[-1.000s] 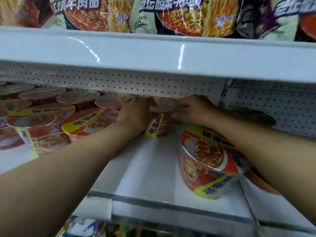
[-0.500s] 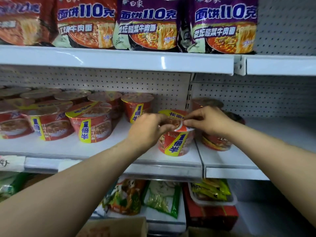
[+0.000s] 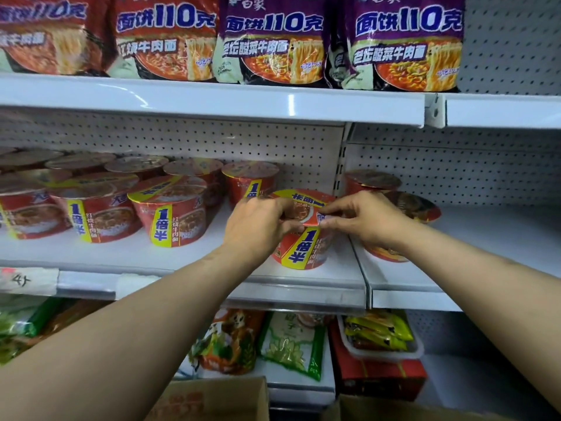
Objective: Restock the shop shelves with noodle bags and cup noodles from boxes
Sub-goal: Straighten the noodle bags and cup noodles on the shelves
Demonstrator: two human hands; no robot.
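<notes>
top shelf: noodle bags (image 3: 273, 41) standing in a full row, nothing for me to do there.
front row: cup noodles (image 3: 170, 214) lined up on the middle shelf (image 3: 182, 259), yellow bands facing out, more cups behind them.
gap: bare shelf between that row's last cup and the one I'm holding.
box: cardboard box (image 3: 212, 399) open below, contents hidden from my view.
left hand: left hand (image 3: 258, 226) curled round the near-left rim of the cup, thumb on the front edge.
cup: held cup (image 3: 303, 247) upright, base on the shelf near the front lip, at the right end of the left bay, just beside the bay joint. Yellow band points front, turned slightly to the right.
right hand: right hand (image 3: 367, 220) pinching the lid edge on the cup's right side, thumb and forefinger together, other fingers tucked.
right bay: two darker cups (image 3: 413, 205) partly hidden behind my right wrist.
key relation: cup sits squarely between both hands, axis vertical; the open slot lies to its left, so my left hand is on the leading side.
next move, my read: slide left to close the gap, small twist to square the band.
risk: grip is on the rim only, so a hard push could tip it.
</notes>
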